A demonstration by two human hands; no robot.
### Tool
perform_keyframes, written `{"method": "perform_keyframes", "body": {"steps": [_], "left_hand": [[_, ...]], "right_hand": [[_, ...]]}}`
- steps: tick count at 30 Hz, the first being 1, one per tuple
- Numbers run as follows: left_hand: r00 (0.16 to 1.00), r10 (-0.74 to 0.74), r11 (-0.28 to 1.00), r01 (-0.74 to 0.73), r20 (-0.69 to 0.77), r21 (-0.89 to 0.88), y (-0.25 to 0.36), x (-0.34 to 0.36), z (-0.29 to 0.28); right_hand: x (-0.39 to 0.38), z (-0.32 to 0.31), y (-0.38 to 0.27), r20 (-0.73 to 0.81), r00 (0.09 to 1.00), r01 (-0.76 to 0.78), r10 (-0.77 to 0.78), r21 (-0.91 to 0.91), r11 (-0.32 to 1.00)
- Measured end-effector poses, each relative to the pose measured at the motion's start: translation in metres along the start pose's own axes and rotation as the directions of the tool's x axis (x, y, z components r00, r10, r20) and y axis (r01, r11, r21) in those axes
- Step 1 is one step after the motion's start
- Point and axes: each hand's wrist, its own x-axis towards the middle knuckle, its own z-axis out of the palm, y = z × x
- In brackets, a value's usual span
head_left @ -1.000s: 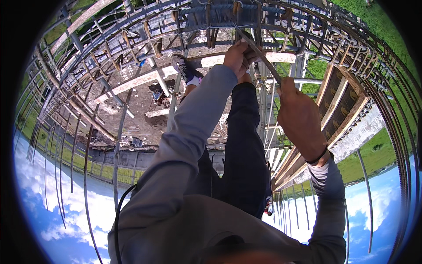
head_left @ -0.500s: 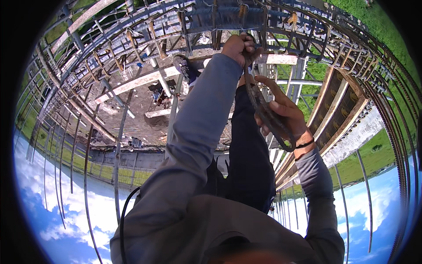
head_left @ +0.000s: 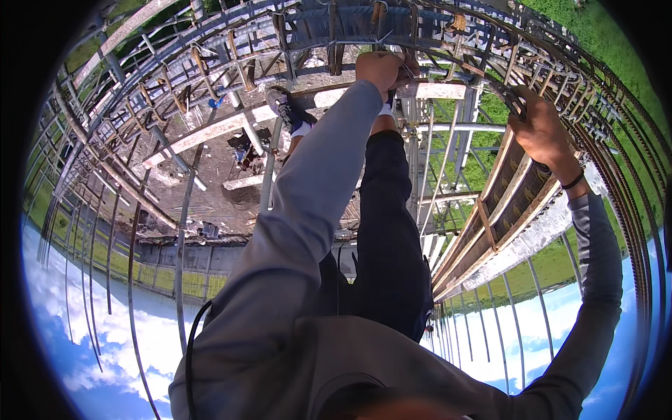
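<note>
Metal tool (head_left: 509, 96) at 2 o'clock

The right hand (head_left: 544, 131) wraps around the metal tool's end. The left hand (head_left: 381, 71), between 12 and 1 o'clock, curls at the rebar cage (head_left: 333, 31); whether it pinches anything cannot be told.

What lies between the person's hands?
In the head view, a dark metal tool extends from the right hand toward the left hand; a pale board shows beyond.

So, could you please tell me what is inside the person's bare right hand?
Part of a slender, dark metal tool juts leftward from the bare right hand; the portion inside its grip is covered and cannot be seen.
</note>
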Motion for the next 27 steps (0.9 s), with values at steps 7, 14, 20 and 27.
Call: {"method": "perform_keyframes", "body": {"steps": [7, 14, 20, 27], "left_hand": [[0.977, 0.086, 0.978, -0.046, -0.194, 0.201, -0.028, 0.008, -0.029], [0.922, 0.307, 0.798, -0.116, -0.234, 0.591, -0.018, 0.017, -0.041], [0.792, 0.354, 0.800, 0.019, -0.498, 0.599, -0.023, 0.017, 0.003], [0.790, 0.398, 0.813, -0.068, -0.466, 0.579, -0.025, 0.016, 0.011]], "right_hand": [[-0.070, 0.056, -0.040, 0.394, 0.883, -0.286, 0.254, 0.882, -0.375], [-0.077, 0.104, -0.077, 0.148, 0.985, -0.169, 0.088, 0.928, 0.332], [-0.002, 0.005, 0.051, 0.146, 0.765, 0.631, -0.628, 0.029, 0.775], [0.052, 0.042, 0.108, 0.016, 0.884, 0.462, -0.468, -0.194, 0.865]]}}
